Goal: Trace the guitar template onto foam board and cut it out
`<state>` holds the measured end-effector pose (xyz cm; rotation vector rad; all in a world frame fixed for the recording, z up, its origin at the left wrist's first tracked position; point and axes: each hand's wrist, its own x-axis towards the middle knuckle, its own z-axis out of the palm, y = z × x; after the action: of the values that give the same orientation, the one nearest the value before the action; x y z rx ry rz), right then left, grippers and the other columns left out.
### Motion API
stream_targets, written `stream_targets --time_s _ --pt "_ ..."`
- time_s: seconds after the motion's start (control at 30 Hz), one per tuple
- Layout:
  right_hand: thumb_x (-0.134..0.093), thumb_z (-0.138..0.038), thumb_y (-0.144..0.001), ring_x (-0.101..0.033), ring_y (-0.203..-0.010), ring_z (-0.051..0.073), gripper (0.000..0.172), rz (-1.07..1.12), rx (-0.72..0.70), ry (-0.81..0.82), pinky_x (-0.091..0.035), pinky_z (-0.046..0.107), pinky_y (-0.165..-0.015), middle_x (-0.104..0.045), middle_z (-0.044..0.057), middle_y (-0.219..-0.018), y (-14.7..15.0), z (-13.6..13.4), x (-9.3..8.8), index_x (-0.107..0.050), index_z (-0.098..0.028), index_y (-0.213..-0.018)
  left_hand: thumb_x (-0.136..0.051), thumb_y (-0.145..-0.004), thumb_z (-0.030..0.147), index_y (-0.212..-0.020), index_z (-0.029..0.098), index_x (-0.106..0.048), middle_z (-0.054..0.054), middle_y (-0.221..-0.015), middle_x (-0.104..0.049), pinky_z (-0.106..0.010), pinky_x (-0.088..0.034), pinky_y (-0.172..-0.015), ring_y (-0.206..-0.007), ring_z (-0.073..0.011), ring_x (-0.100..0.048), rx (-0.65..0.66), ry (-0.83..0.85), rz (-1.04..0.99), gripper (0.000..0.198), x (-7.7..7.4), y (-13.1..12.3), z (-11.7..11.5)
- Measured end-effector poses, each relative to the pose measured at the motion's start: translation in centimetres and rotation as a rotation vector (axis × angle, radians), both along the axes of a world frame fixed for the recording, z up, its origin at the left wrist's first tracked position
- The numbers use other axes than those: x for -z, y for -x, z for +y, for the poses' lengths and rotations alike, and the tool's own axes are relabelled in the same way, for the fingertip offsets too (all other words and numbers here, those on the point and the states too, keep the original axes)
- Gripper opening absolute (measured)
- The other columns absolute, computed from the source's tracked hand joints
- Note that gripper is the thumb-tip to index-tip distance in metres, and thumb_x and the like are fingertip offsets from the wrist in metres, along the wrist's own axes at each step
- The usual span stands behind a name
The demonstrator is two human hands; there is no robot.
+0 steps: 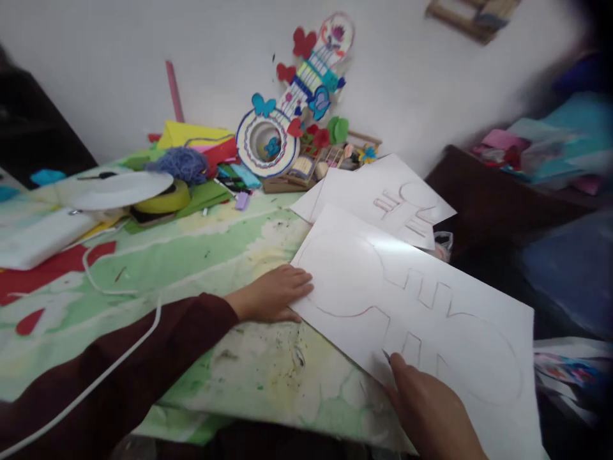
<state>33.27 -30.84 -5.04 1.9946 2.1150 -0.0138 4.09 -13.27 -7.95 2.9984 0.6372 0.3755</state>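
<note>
Sheet is lying on the table, right side. Left hand is resting at its edge, fingers extended, gripping nothing. Right hand is pinching a pen by the lower notches. Outline is looking mostly drawn; lower notch joins seemingly remaining, lines faint.

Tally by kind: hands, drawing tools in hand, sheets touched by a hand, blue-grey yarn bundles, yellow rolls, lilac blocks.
Hands: 2 (left hand, right hand)
Drawing tool in hand: 1
Touched sheet: 1
Yarn bundle: 1
Yellow roll: 1
Lilac block: 1
Total: 7
</note>
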Motion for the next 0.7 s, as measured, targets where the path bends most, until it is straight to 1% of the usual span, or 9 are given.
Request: stream_targets --time_s 0.07,0.13,0.3,0.4,0.47,0.5,0.57,0.63,0.7 --pt "-0.044 -0.002 -0.073 -0.063 -0.057 0.022 0.038 -0.025 -0.026 -0.057 -0.027 0.027 -0.048 -0.065 0.004 -0.064 -0.4 -0.1 0.1 -0.055 -0.020 -0.104 -0.049 -0.084 0.047 -0.130 0.013 -0.047 -0.020 -0.134 -0.049 -0.047 -0.033 -0.103 -0.124 -0.0319 -0.044 0.020 -0.057 0.024 0.057 -0.1 -0.9 -0.7" --pt "-0.042 0.002 -0.069 -0.063 -0.054 0.021 0.043 -0.056 -0.041 -0.121 -0.025 0.027 -0.047 -0.064 0.004 -0.063 -0.8 0.0 -0.1 -0.056 -0.020 -0.104 -0.047 -0.085 0.037 -0.129 0.013 -0.048 -0.019 -0.134 -0.050 -0.046 -0.036 -0.102 -0.124 -0.0302 -0.045 0.025 -0.101 0.032 0.050 0.0 -1.8 -1.3" --pt "-0.040 0.002 -0.068 -0.058 -0.048 0.018 0.032 -0.108 -0.076 -0.225 -0.016 0.028 -0.046 -0.061 0.003 -0.062 -1.5 0.8 -2.3 -0.057 -0.019 -0.086 -0.043 -0.084 0.020 -0.128 0.013 -0.048 -0.018 -0.130 -0.054 -0.043 -0.047 -0.092 -0.116 -0.0276 -0.052 -0.040 -0.187 0.054 0.044 0.5 -4.5 -1.5" --pt "-0.043 0.001 -0.068 -0.056 -0.046 0.018 0.028 -0.162 -0.099 -0.278 -0.011 0.028 -0.047 -0.059 0.002 -0.058 -1.8 1.6 -3.9 -0.056 -0.018 -0.084 -0.039 -0.084 0.011 -0.129 0.016 -0.046 -0.017 -0.128 -0.055 -0.043 -0.053 -0.081 -0.104 -0.0255 -0.059 -0.110 -0.252 0.090 0.046 0.9 -6.7 -0.7" --pt "-0.045 -0.001 -0.070 -0.057 -0.047 0.019 0.024 -0.202 -0.112 -0.353 -0.011 0.028 -0.047 -0.059 0.002 -0.057 -1.9 2.1 -4.9 -0.054 -0.018 -0.084 -0.036 -0.086 0.008 -0.127 0.015 -0.048 -0.018 -0.125 -0.057 -0.043 -0.053 -0.078 -0.100 -0.0256 -0.060 -0.136 -0.307 0.072 0.043 0.6 -8.0 0.2" --pt "-0.046 -0.003 -0.072 -0.057 -0.048 0.018 0.020 -0.214 -0.117 -0.406 -0.012 0.028 -0.047 -0.058 0.002 -0.057 -1.9 2.3 -5.5 -0.053 -0.018 -0.083 -0.035 -0.087 0.009 -0.125 0.013 -0.050 -0.019 -0.124 -0.058 -0.044 -0.052 -0.080 -0.101 -0.0262 -0.060 -0.147 -0.337 0.041 0.041 0.0 -8.5 0.8" --pt "-0.047 -0.011 -0.080 -0.056 -0.047 0.018 0.009 -0.205 -0.125 -0.545 -0.016 0.028 -0.047 -0.057 0.002 -0.055 -1.6 2.8 -6.8 -0.050 -0.019 -0.076 -0.033 -0.089 0.011 -0.120 0.010 -0.054 -0.019 -0.121 -0.060 -0.045 -0.049 -0.088 -0.105 -0.0268 -0.059 -0.181 -0.388 -0.057 0.037 -1.8 -8.8 2.2" --pt "-0.046 -0.022 -0.086 -0.054 -0.046 0.017 0.018 -0.137 -0.139 -0.695 -0.022 0.028 -0.047 -0.055 0.001 -0.052 -0.9 3.1 -8.3 -0.045 -0.020 -0.069 -0.034 -0.090 0.014 -0.115 0.013 -0.057 -0.017 -0.118 -0.063 -0.042 -0.046 -0.094 -0.109 -0.0254 -0.058 -0.255 -0.400 -0.187 0.034 -4.4 -8.4 3.6" --pt "-0.044 -0.029 -0.089 -0.054 -0.046 0.016 0.024 -0.023 -0.169 -0.825 -0.026 0.027 -0.048 -0.053 0.001 -0.051 0.3 3.6 -9.7 -0.044 -0.021 -0.067 -0.037 -0.092 0.021 -0.112 0.017 -0.058 -0.013 -0.113 -0.065 -0.040 -0.046 -0.092 -0.107 -0.0240 -0.059 -0.384 -0.361 -0.322 0.030 -7.5 -7.4 4.8"
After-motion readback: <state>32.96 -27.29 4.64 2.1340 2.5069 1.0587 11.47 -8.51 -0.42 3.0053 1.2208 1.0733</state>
